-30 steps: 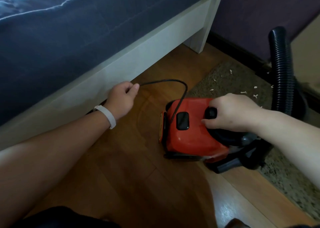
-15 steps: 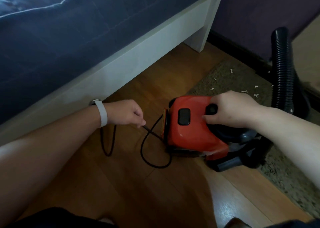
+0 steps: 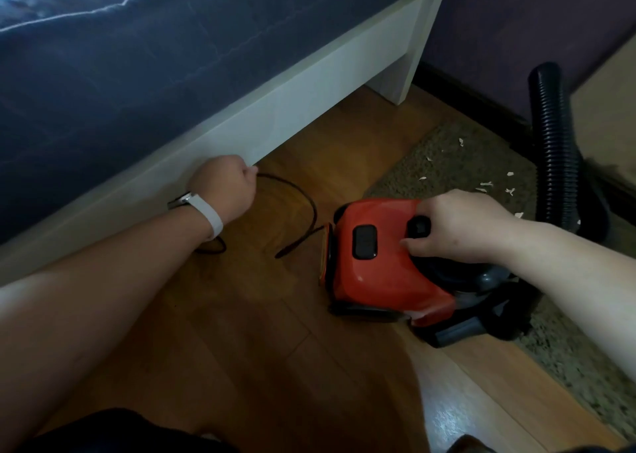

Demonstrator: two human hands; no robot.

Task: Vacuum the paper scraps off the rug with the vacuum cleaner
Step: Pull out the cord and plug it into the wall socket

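Observation:
A red vacuum cleaner (image 3: pixel 375 273) sits on the wooden floor at the edge of a beige rug (image 3: pixel 444 163). My right hand (image 3: pixel 457 225) presses down on its top, fingers around a black knob. A black power cord (image 3: pixel 306 204) runs out of the vacuum's rear and curves left. My left hand (image 3: pixel 223 187) is closed on that cord, next to the bed frame. Several white paper scraps (image 3: pixel 485 185) lie on the rug beyond the vacuum. The black ribbed hose (image 3: pixel 554 142) rises at the right.
A white bed frame (image 3: pixel 275 108) with a dark blue mattress (image 3: pixel 137 56) fills the upper left. A purple wall with a dark baseboard (image 3: pixel 481 104) runs behind the rug. Bare wooden floor (image 3: pixel 275 349) lies in front of me.
My left hand has moved away from the vacuum toward the bed frame, pulling more cord out. The cord's loop now lies stretched farther left. My right hand stays on the vacuum.

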